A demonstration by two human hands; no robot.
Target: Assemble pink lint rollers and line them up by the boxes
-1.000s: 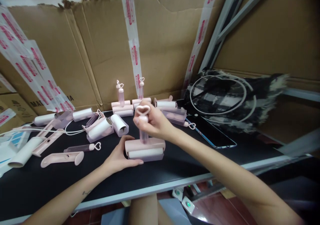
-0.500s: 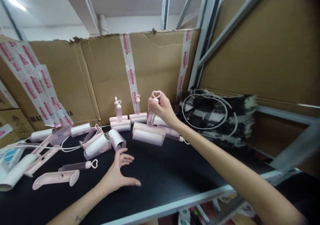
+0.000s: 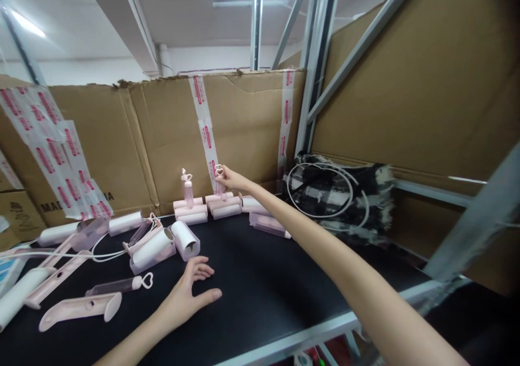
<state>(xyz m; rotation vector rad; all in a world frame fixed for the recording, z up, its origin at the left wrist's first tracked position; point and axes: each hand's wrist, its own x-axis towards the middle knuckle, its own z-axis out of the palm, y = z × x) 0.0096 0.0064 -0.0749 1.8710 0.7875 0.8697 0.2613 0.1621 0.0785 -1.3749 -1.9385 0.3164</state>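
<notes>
At the back of the black table, my right hand [image 3: 233,179] is closed around the heart-topped handle of a pink lint roller [image 3: 227,210]. This roller rests in front of another of its kind, close to the cardboard. Just left of it, a pair of pink lint rollers [image 3: 190,215] stands with handles upright. My left hand [image 3: 189,290] hovers low over the table, fingers apart and holding nothing. Beyond its fingertips lies a white adhesive roll [image 3: 183,234] in a clear pink cover. A second covered roll [image 3: 153,248] lies to its left.
Loose parts lie on the left: a curved pink piece [image 3: 79,311], a clear handle with a heart loop [image 3: 116,286] and white rolls [image 3: 125,222]. A pink roller [image 3: 268,223] lies beneath my right forearm. Cardboard [image 3: 170,122] walls the back; a metal rail [image 3: 292,338] edges the front.
My right hand has carried the lint roller left and back, up against the row by the cardboard. The left hand stays open in nearly the same place. The view has shifted slightly.
</notes>
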